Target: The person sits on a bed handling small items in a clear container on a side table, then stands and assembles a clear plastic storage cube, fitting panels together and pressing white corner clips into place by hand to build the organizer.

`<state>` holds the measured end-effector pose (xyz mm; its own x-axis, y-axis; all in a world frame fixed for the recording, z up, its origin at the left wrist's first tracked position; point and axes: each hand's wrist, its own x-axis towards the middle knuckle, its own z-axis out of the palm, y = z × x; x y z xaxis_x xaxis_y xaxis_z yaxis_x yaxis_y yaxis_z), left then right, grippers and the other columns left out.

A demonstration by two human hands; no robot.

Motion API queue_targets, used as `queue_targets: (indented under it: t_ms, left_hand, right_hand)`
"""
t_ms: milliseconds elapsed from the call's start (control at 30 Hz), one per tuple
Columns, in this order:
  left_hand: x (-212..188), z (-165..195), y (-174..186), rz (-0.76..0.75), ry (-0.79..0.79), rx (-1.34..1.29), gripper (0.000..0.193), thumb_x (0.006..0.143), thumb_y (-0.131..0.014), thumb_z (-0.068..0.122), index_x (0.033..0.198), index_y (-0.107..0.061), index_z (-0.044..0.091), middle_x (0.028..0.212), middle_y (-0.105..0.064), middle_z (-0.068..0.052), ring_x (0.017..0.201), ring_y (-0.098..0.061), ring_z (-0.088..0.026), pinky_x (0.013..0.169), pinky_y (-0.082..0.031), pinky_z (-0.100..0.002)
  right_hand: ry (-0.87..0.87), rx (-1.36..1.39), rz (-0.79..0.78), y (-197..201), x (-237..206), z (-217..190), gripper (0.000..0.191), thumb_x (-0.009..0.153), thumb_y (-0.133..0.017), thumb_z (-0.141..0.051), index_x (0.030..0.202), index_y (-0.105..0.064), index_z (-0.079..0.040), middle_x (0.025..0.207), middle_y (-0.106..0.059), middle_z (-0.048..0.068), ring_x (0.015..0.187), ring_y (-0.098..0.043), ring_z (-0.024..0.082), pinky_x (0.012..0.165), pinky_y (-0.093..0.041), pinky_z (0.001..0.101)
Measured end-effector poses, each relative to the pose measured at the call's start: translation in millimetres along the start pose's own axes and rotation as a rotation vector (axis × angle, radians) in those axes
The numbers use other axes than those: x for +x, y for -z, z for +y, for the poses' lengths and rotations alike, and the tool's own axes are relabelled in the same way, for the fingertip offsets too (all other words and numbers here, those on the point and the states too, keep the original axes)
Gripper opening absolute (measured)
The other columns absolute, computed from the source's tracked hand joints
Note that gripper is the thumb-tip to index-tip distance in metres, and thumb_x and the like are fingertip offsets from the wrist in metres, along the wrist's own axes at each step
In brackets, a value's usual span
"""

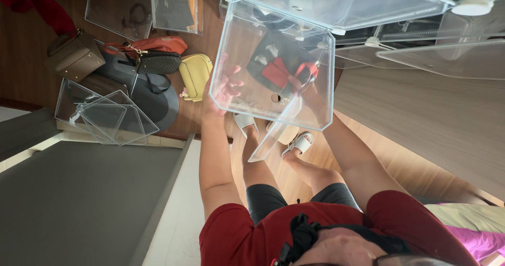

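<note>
L hand (225, 90) spread flat under clear box (252, 50), R hand (305, 90) grip unclear behind plastic

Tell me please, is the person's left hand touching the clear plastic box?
Touching: the head view shows the left hand pressed flat against the side wall of the clear plastic box, fingers spread.
</note>
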<state>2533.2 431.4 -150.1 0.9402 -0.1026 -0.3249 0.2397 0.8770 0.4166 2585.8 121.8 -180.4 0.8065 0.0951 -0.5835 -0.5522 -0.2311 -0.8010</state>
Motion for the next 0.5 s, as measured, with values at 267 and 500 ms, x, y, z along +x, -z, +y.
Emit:
queue_targets:
  t_ms: [267, 500]
  left_hand:
    - [16, -25, 4, 0.012, -0.024, 0.407, 0.096, 0.093, -0.073, 0.003, 0.166, -0.012, 0.012, 0.140, -0.057, -0.020, 0.122, -0.062, -0.027, 0.099, -0.057, -0.041]
    - [7, -25, 6, -0.183, -0.025, 0.728, 0.096, 0.097, -0.074, 0.003, 0.168, -0.012, 0.020, 0.162, -0.034, -0.018, 0.138, -0.056, -0.035, 0.112, -0.054, -0.049]
  right_hand:
    - [-0.105, 0.617, 0.086, -26, 39, -28, 0.042, 0.089, -0.075, -0.024, 0.126, -0.055, -0.021, 0.114, -0.066, -0.006, 0.102, -0.066, 0.008, 0.087, -0.058, 0.0315]
    - [-0.153, 0.643, 0.051, -48, 53, -27, 0.041, 0.111, -0.076, -0.025, 0.123, -0.043, -0.004, 0.100, -0.042, 0.011, 0.095, -0.040, 0.026, 0.081, -0.038, 0.0443]
